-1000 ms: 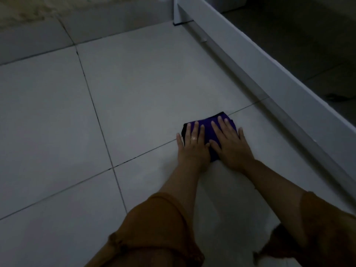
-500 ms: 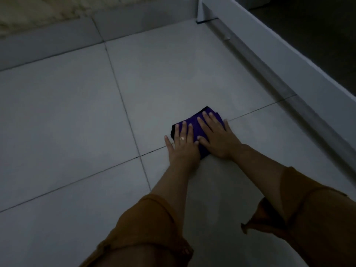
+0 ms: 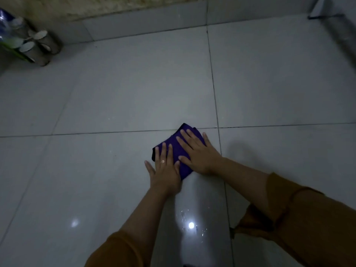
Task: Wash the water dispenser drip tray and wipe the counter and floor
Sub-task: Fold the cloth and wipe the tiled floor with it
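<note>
Purple cloth lies folded on the grey tiled floor, pressed flat by left hand and right hand, fingers straight.

Two hands (left hand, right hand), one purple cloth, several cylinders

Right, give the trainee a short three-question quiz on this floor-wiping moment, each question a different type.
1. True or false: the left hand and the right hand both rest with straight fingers on the purple cloth.
2. The cloth lies on: A the tiled floor; B a counter; C a drip tray.
3. Which hand wears the ring?

Key: 1 true; 2 A; 3 the left hand.
</note>
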A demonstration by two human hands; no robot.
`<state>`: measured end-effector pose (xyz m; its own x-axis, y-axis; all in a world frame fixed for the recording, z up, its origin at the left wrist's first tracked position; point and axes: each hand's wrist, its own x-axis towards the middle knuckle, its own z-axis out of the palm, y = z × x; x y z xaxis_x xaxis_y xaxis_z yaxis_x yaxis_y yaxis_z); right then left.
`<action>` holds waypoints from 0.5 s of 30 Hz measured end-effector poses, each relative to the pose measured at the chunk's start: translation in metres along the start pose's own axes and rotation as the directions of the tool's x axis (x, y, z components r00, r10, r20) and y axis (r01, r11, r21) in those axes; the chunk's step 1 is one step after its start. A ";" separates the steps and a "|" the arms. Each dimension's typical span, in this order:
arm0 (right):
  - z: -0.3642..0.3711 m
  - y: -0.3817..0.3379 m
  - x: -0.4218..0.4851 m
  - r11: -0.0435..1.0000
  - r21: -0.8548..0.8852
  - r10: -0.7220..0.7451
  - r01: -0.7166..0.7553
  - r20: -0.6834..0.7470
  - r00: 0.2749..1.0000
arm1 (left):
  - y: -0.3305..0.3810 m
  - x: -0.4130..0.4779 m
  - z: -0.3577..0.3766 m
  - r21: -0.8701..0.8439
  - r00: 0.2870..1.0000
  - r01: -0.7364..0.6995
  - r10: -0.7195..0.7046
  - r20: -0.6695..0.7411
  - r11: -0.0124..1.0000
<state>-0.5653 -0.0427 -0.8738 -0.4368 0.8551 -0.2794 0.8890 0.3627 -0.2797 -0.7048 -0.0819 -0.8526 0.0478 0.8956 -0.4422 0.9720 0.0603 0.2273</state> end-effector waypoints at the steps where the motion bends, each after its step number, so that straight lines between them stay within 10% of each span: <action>1: 0.003 -0.003 -0.005 1.000 -0.001 -0.013 0.013 0.001 1.000 | -0.002 -0.006 0.004 -0.009 1.000 0.010 -0.010 -0.003 1.000; 15: 0.066 -0.029 -0.115 0.993 -0.058 0.094 -0.106 -0.184 0.978 | -0.019 -0.083 0.068 0.142 0.979 -0.175 0.187 -0.080 0.974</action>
<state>-0.5502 -0.1760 -0.8940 -0.3182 0.9390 -0.1305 0.9369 0.2904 -0.1948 -0.7113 -0.1874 -0.8787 0.2105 0.9234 -0.3209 0.9713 -0.1603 0.1760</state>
